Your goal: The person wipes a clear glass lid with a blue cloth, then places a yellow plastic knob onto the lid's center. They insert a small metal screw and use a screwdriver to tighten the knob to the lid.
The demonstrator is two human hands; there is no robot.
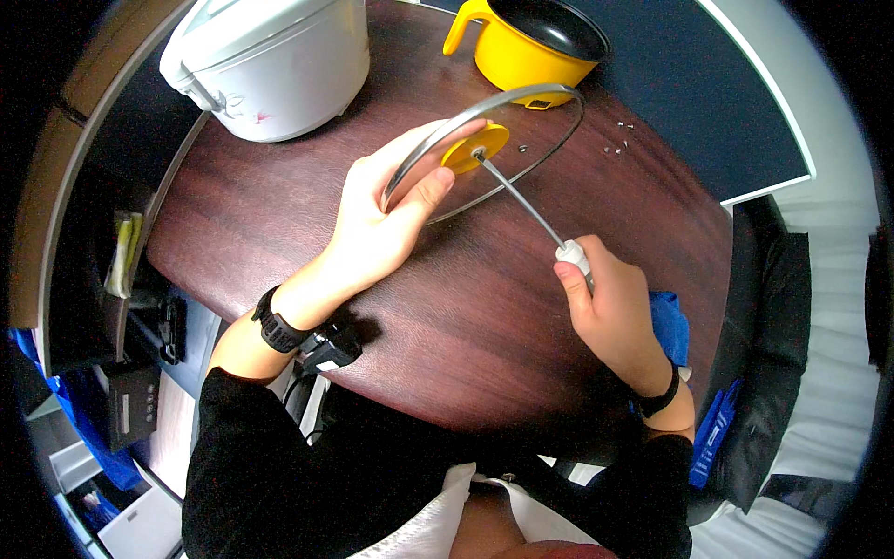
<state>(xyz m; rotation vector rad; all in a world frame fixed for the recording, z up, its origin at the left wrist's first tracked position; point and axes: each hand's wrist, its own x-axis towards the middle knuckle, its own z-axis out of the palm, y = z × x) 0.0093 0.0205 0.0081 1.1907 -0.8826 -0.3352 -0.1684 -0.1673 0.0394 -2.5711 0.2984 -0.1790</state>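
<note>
My left hand (386, 210) holds up a round glass lid (466, 113) with a metal rim, tilted above the table. The fingers lie behind the glass and the thumb in front, near a yellow disc-shaped knob (494, 140) at the lid's middle. In my right hand (610, 303) is a screwdriver (521, 197), closed around its pale handle. Its long metal shaft slants up to the left, and the tip meets the centre of the knob. Whether a screw sits under the tip is too small to tell.
On the brown table (447, 307) stand a white rice cooker (289, 79) at far left and a yellow pot (512, 63) with dark inside beyond the lid. Small bits (619, 140) lie right of the pot. A blue cloth (669, 326) is beside my right wrist.
</note>
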